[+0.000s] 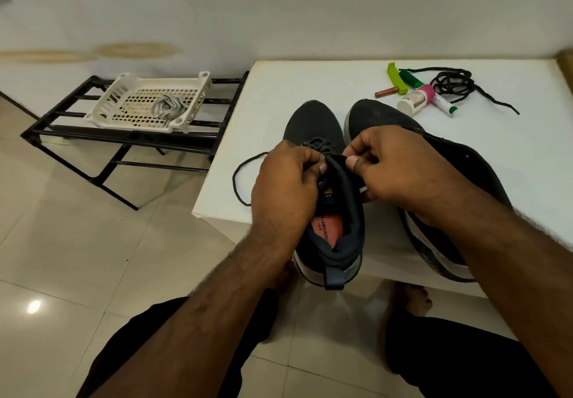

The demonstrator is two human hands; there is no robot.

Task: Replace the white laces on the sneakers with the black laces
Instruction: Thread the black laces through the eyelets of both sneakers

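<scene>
Two dark sneakers stand side by side on the white table (310, 81), toes pointing away. Over the left sneaker (313, 124), my left hand (285, 186) and my right hand (400, 168) meet at its tongue and upper eyelets. Each hand pinches the black lace there with curled fingers. A loop of that black lace (240, 177) trails off the shoe to the left. The right sneaker (381, 115) lies partly under my right forearm. A second black lace (452, 82) lies coiled at the table's far right. White laces (169, 106) sit in a white basket.
The white basket (130, 84) rests on a black metal rack (77, 132) left of the table. Small bottles, a tube (445, 104), a green clip (395, 76) and a battery (386, 91) lie near the coiled lace. My knees and bare feet are below the table edge on the tiled floor.
</scene>
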